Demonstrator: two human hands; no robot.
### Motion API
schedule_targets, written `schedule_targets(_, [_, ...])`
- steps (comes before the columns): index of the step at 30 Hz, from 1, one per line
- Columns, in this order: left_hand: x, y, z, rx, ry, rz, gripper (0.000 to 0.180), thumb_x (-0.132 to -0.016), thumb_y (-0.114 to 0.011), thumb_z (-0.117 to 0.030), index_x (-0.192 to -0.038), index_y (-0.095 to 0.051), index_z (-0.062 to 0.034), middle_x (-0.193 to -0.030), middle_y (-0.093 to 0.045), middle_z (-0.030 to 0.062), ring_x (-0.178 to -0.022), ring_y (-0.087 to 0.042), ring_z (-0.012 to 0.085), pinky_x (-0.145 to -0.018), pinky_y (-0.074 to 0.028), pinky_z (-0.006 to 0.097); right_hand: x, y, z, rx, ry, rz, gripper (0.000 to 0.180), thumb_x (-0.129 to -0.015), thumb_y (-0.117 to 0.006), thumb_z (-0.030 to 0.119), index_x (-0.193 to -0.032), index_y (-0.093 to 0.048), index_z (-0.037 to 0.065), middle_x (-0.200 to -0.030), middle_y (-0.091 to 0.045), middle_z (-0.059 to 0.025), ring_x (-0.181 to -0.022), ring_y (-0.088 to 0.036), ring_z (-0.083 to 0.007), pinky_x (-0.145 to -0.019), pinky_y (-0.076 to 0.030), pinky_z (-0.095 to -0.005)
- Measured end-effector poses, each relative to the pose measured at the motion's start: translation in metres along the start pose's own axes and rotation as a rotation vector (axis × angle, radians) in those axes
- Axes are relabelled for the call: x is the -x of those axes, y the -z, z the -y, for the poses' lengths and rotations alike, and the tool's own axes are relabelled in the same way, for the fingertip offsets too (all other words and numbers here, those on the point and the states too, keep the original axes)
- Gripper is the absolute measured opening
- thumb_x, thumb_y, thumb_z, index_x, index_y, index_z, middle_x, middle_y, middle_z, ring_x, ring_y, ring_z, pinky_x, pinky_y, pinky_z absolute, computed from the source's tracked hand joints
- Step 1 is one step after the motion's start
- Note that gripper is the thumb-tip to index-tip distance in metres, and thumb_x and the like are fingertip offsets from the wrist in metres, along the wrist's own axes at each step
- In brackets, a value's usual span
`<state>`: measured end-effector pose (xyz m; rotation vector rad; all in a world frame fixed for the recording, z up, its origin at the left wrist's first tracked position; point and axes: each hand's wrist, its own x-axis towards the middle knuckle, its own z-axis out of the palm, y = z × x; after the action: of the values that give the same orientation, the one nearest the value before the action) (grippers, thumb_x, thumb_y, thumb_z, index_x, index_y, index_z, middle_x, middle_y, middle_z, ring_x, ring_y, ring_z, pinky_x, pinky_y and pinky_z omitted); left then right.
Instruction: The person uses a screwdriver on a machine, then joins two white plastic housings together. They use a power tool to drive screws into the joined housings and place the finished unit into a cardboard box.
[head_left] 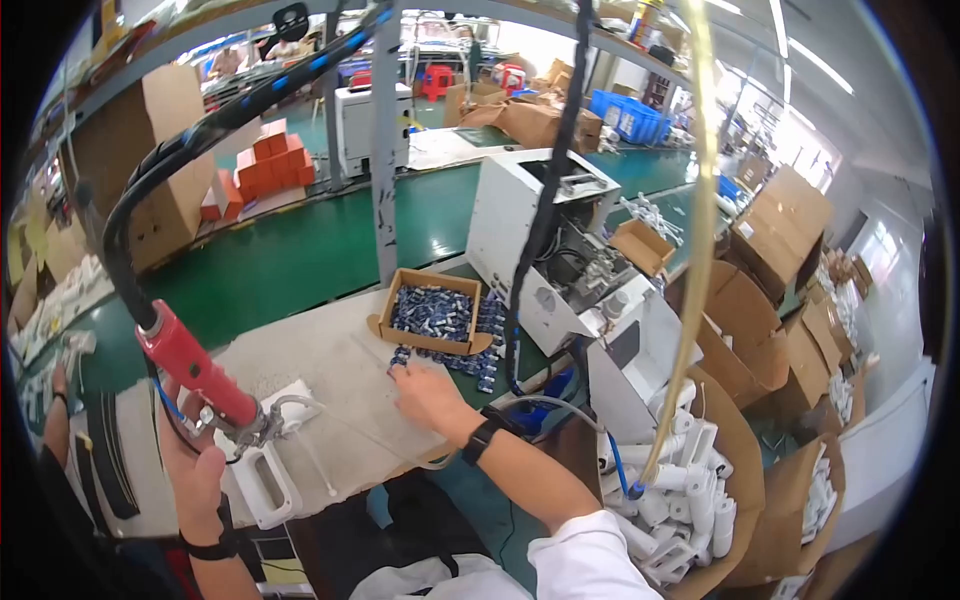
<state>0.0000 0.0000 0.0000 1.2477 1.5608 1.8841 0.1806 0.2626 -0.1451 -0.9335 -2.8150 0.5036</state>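
A red powered screwdriver [205, 370] hangs tilted from a thick black hose at the left, with metal fittings and a clear tube at its lower end. My left hand [195, 485] is closed beside and under that end, its fingers partly hidden behind the tool. It appears to grip a white plastic part with a looped handle [265, 490]. My right hand [430, 400] reaches forward over the bench, fingertips pinched on a small blue part at the edge of a loose pile [455, 362]. Behind the pile, an open cardboard box [452, 281] holds many similar blue-and-white parts.
A beige sheet [350, 440] covers the bench before a green conveyor [280, 260]. A white machine [520, 215] with exposed mechanisms stands beyond the small box. At the right, a large carton [745, 480] holds white plastic parts. A yellowish tube [702, 200] hangs in front. Another person's arm [58, 415] shows far left.
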Motion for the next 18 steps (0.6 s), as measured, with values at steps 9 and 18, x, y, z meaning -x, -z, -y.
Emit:
schedule_targets(9, [0.052, 0.027, -0.023, -0.131, -0.104, -0.145, 0.088, -0.083, -0.066, -0.031, -0.150, -0.017, -0.0029, -0.140, -0.045, 0.0164, -0.133, -0.042, 0.0284, -0.107, -0.035, 0.041, 0.106, 0.135, 0.017, -0.294, 0.068, -0.372, 0.020, -0.086, -0.053, 0.015, -0.096, -0.066, 0.004, -0.088, -0.065, -0.0153, -0.080, -0.065, -0.0290, -0.070, -0.053, -0.0390])
schedule_targets(18, [0.132, 0.083, 0.009, -0.275, -0.019, -0.424, 0.046, -0.097, -0.054, -0.019, -0.133, -0.043, 0.0067, -0.124, -0.054, 0.0262, -0.112, -0.057, 0.0397, -0.094, -0.049, 0.049, 0.170, 0.225, -0.142, -0.639, -0.408, -1.332, 0.015, -0.090, -0.061, 0.013, -0.088, -0.066, -0.002, -0.081, -0.067, -0.0027, -0.075, -0.060, -0.0069, -0.069, -0.047, -0.0202])
